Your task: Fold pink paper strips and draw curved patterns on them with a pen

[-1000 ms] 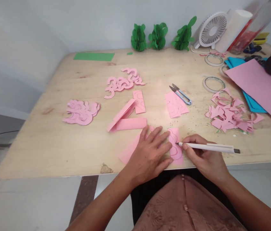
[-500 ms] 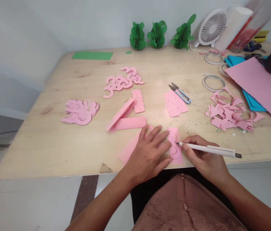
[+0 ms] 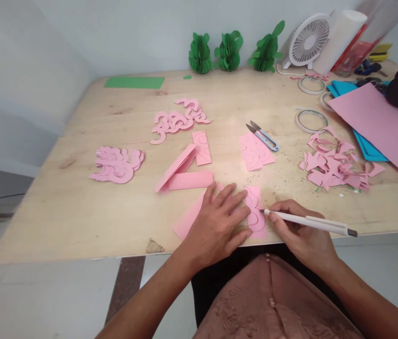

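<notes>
My right hand point(image 3: 301, 230) grips a white pen point(image 3: 310, 222), its tip at the right edge of a small pink paper point(image 3: 256, 221) marked with curved lines. My left hand point(image 3: 216, 226) lies flat with its fingers spread, fingertips at the left edge of that paper and palm over another pink sheet point(image 3: 189, 217). Folded pink strips point(image 3: 192, 180) lie just beyond my left fingers. Farther back are a lined pink strip point(image 3: 202, 148) and lined pink pieces point(image 3: 253, 153) with thread snips point(image 3: 263, 136) on top.
Cut pink curved shapes point(image 3: 117, 165) lie at the left, more point(image 3: 174, 121) at the back. Pink scraps point(image 3: 340, 165), tape rolls point(image 3: 311, 121) and a large pink sheet point(image 3: 378, 127) are at the right. Green paper figures point(image 3: 200, 54) and a white fan point(image 3: 310, 42) stand by the wall.
The pen and my right hand have shifted very slightly right at the paper's edge. My left hand stays spread in place. The whole view has moved a little.
</notes>
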Available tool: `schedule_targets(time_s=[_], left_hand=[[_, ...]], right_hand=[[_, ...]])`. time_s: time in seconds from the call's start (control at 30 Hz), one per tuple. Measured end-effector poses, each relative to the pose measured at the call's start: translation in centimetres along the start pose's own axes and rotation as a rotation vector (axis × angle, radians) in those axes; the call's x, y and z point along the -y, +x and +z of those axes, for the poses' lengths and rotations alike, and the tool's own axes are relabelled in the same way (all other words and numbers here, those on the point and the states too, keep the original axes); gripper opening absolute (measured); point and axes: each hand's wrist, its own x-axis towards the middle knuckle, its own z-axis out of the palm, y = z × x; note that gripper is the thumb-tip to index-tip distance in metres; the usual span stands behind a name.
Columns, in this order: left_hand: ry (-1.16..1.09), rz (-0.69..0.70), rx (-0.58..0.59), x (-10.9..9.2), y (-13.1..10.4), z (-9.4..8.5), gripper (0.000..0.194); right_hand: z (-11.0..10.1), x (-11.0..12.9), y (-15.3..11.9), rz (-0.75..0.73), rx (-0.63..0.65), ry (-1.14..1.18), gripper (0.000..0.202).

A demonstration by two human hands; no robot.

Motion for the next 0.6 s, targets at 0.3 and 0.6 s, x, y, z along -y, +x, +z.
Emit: schedule_targets(time_s=[0.3,0.6], left_hand=[[0.006,-0.003,-0.004,-0.09,0.09,-0.1,0.026],[-0.003,0.003,-0.01,-0.12,0.05,-0.1,0.027]], right_hand=[[-0.14,-0.11,-0.42,-0.028,-0.033,-0.066,0.015],[-0.09,-0.29,-1.02,-0.019,-0.044,-0.053,0.015]])
